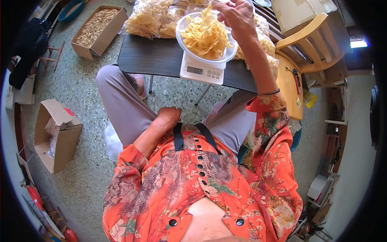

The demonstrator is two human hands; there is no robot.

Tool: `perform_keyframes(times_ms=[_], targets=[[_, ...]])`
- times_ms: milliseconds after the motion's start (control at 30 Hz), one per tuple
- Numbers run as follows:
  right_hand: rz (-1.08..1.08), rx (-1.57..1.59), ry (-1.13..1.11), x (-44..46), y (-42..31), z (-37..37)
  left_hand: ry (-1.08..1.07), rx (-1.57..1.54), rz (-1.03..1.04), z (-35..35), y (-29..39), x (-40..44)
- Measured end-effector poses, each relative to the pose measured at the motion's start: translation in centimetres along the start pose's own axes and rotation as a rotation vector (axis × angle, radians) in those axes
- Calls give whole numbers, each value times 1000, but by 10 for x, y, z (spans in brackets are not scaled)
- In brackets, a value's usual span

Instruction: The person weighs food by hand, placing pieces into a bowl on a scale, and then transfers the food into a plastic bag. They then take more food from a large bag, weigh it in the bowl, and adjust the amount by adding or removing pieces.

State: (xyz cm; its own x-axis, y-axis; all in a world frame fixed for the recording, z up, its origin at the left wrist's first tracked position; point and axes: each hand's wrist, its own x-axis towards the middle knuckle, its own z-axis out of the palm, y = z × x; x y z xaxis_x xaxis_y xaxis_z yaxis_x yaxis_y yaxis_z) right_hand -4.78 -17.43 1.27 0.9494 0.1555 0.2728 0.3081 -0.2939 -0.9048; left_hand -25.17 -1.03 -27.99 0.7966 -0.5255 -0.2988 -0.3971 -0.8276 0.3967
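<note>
A white plastic bowl [183, 34] heaped with dried yellow strips [205, 38] stands on a white digital kitchen scale [201, 74]. Digits show on the scale's small display, too small to read surely. Above the bowl's far right rim is my right hand [238, 20], its fingertips pinched at the top of the heap around what looks like a dried yellow strip. My left hand [170, 116] rests near my lap by my left thigh, fingers curled closed, with no object showing in it. The scale sits at the near edge of a dark folding table [149, 52].
Clear bags of dried yellow strips [149, 18] line the table's back and right. A wooden chair [288, 64] at right carries pliers-like tools [297, 80]. On the floor at left are a cardboard box of brown pieces [98, 28] and an open carton [58, 137].
</note>
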Motion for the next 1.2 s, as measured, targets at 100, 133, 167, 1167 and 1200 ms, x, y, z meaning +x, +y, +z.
perform_keyframes(times_ms=[100, 133, 167, 1167, 1200], targets=[[-38, -209, 118, 5, 5, 6, 9, -27, 8, 0, -1, -1], [-39, -246, 149, 4, 5, 7, 19, -61, 17, 0, -1, -1], [-40, -246, 148, 5, 8, 7, 21, -61, 16, -1, -1, -1], [705, -1103, 321, -419, 313, -283, -102, -15, -21, 11, -14, 2], [703, -1096, 314, -435, 324, -286, -124, -16, -30, 10, -15, 1]])
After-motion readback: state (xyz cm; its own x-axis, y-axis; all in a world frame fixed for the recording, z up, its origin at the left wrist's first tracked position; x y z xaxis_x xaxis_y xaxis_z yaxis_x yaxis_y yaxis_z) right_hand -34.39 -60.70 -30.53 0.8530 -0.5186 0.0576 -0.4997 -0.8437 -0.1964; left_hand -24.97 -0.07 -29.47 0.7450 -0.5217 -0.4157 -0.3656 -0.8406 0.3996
